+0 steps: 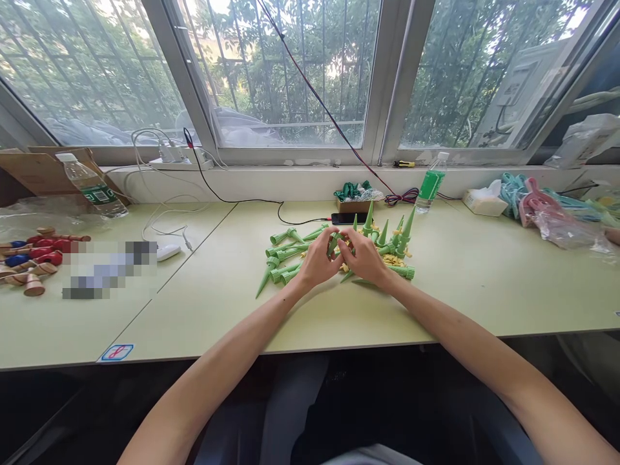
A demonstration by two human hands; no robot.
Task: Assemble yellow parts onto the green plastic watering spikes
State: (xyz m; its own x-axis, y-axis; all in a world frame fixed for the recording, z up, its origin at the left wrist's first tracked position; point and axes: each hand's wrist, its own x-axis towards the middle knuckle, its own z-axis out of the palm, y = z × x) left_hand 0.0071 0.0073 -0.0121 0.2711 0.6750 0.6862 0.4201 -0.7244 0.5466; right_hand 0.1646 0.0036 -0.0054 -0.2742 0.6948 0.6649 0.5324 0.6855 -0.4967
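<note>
My left hand [320, 259] and my right hand [361, 253] meet over the table, fingers curled around a small green plastic spike part [334, 243]. The fingers partly cover it. To the left lie several green ribbed plastic spikes [271, 263], some pointed, some showing hollow round ends. On the right, more green cone-tipped spikes [407, 232] stand upright or lean among small yellow pieces [394, 260]. A green tube [401, 272] lies near my right wrist.
A phone [345, 218] on a cable and a small cardboard box [356, 203] sit behind my hands. Bottles [431, 184] stand near the wall. Wooden toys [39, 258] lie far left; a tissue box [484, 201] and pink and blue plastic items [537, 203] lie right.
</note>
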